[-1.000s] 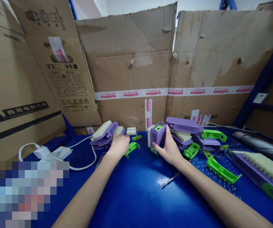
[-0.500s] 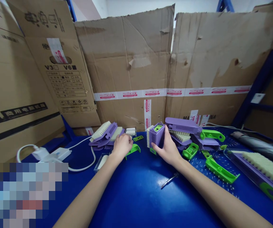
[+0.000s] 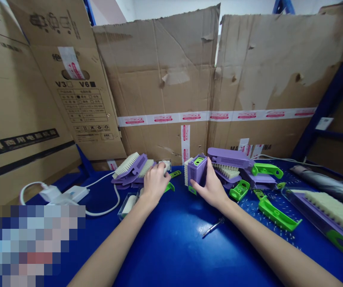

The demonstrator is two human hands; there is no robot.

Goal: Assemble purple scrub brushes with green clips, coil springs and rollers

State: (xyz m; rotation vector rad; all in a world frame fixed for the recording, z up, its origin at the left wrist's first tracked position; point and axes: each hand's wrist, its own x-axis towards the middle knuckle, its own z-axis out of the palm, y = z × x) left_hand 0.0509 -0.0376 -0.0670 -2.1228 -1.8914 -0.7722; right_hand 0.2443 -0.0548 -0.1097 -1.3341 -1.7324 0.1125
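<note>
My right hand [image 3: 211, 185] grips a purple plastic brush [image 3: 198, 170], held upright at the middle of the table. Its pale bristles face left, and a green piece shows in its top end. My left hand [image 3: 155, 182] is curled at a small clear box [image 3: 168, 164] with white contents; its fingertips are hidden, so I cannot tell what they pinch. A curved green part [image 3: 170, 187] lies half covered below that hand. Just to the right is a flat green plate [image 3: 175, 174]. To the left, purple brushes [image 3: 132, 169] lie in a heap.
At right are more purple brushes [image 3: 229, 157], green handles [image 3: 279, 215], scattered small screws [image 3: 259, 205] and a large bristled brush [image 3: 332, 207]. A screwdriver [image 3: 213, 228] lies in front. A clear tray [image 3: 128, 206], a white charger cable [image 3: 101, 214] and cardboard walls [image 3: 165, 91] stand around.
My left hand has shifted slightly right and away from me, onto the small clear box, covering more of the curved green part. The right hand and its brush stay put.
</note>
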